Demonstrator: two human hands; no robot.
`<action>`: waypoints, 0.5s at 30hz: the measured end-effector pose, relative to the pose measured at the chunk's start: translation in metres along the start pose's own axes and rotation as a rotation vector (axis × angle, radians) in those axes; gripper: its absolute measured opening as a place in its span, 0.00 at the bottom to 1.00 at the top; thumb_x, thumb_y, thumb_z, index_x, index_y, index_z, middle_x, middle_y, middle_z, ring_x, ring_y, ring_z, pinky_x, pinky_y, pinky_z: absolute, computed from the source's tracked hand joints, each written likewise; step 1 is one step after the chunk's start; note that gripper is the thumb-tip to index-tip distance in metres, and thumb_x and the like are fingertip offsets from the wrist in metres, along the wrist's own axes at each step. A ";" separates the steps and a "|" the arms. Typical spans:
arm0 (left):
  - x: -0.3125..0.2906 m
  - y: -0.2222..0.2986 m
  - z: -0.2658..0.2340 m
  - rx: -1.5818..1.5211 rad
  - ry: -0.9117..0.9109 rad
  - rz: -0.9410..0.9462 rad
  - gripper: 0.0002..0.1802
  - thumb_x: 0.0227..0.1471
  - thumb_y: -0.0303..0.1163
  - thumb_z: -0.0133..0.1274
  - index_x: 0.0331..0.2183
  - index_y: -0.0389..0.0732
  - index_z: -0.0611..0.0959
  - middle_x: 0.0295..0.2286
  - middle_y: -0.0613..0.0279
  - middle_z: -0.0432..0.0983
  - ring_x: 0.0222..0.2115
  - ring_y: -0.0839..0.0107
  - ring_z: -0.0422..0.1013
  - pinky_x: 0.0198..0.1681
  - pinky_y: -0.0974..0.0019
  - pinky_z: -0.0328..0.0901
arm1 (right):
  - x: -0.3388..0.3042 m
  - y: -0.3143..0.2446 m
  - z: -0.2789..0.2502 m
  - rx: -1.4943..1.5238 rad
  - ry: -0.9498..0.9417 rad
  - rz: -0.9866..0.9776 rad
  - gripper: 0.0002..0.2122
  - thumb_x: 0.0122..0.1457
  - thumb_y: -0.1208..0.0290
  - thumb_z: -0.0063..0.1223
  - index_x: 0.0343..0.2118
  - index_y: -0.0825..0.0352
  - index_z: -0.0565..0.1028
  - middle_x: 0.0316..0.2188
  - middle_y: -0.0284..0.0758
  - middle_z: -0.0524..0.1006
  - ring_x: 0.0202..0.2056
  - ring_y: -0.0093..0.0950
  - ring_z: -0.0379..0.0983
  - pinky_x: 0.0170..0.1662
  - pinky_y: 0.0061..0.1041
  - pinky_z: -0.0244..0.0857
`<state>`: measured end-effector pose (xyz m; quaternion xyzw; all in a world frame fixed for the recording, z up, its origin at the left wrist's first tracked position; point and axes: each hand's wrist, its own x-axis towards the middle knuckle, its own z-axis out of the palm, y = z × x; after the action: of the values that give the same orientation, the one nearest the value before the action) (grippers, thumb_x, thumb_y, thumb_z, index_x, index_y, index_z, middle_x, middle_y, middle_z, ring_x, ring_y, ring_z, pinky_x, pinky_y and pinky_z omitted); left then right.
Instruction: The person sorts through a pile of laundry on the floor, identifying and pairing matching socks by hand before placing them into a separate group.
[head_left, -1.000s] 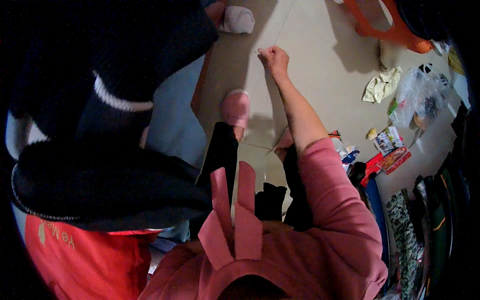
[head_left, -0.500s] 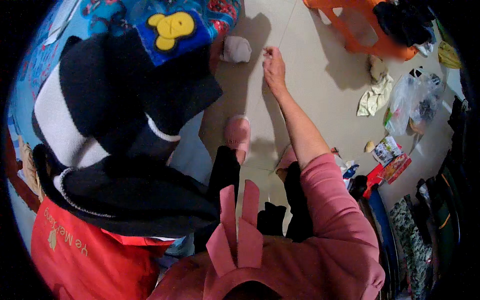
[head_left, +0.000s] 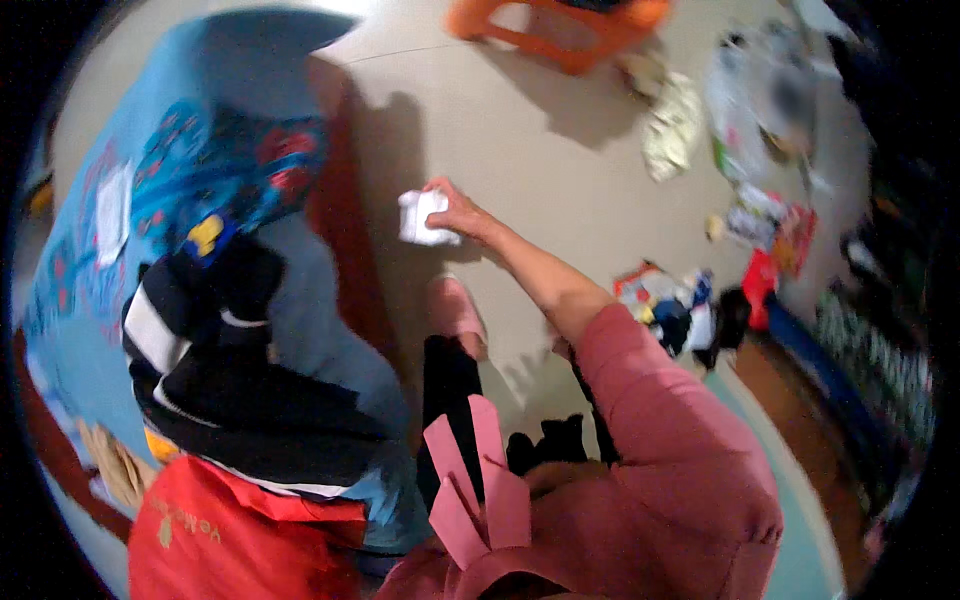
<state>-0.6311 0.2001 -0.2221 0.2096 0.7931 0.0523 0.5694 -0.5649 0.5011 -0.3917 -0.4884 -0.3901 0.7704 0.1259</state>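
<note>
My right hand [head_left: 455, 213] reaches out above the floor beside the bed, its fingers closed round a small white bundle [head_left: 428, 218]. The bundle looks soft and folded, but blur hides its exact kind. My bare right forearm leads back to a pink sleeve. My left hand is out of view. On the bed to the left lies a black and white garment [head_left: 250, 390] with a small blue and yellow patch [head_left: 208, 236] at its far end. A red bag [head_left: 240, 540] sits nearer to me.
The blue bed cover [head_left: 330, 290] drapes at the left. An orange plastic stool [head_left: 570, 40] stands at the far side, with a pale yellow cloth [head_left: 672, 128] and clear plastic bags [head_left: 745, 110] to its right. Small packets [head_left: 680, 305] and dark clothing lie along the right.
My right hand has moved left and taken hold of the white bundle, which lay on the floor by the bed. The whole view has shifted, showing more of the bed.
</note>
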 end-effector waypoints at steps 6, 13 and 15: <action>-0.090 0.007 -0.023 -0.046 -0.330 -0.059 0.17 0.46 0.36 0.52 0.38 0.40 0.78 0.33 0.61 0.76 0.30 0.70 0.72 0.36 0.66 0.68 | -0.215 -0.018 -0.099 0.927 0.047 0.231 0.19 0.61 0.65 0.50 0.53 0.65 0.65 0.51 0.37 0.70 0.48 0.28 0.70 0.47 0.26 0.68; -0.208 0.068 -0.041 -0.121 -0.825 -0.189 0.18 0.45 0.36 0.53 0.40 0.40 0.78 0.34 0.61 0.76 0.30 0.71 0.72 0.37 0.67 0.68 | -0.445 -0.067 -0.139 1.112 0.250 0.239 0.22 0.61 0.46 0.42 0.45 0.61 0.73 0.36 0.38 0.77 0.37 0.33 0.75 0.29 0.33 0.72; -0.243 0.095 -0.045 -0.124 -0.963 -0.219 0.19 0.45 0.36 0.54 0.40 0.40 0.78 0.34 0.62 0.76 0.31 0.71 0.72 0.37 0.68 0.68 | -0.491 -0.094 -0.134 1.134 0.316 0.246 0.25 0.59 0.42 0.40 0.45 0.60 0.72 0.34 0.38 0.76 0.35 0.36 0.74 0.27 0.34 0.70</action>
<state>-0.5833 0.1981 0.0382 0.0909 0.4530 -0.0633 0.8846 -0.2277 0.3451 -0.0322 -0.4952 0.1644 0.7853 0.3333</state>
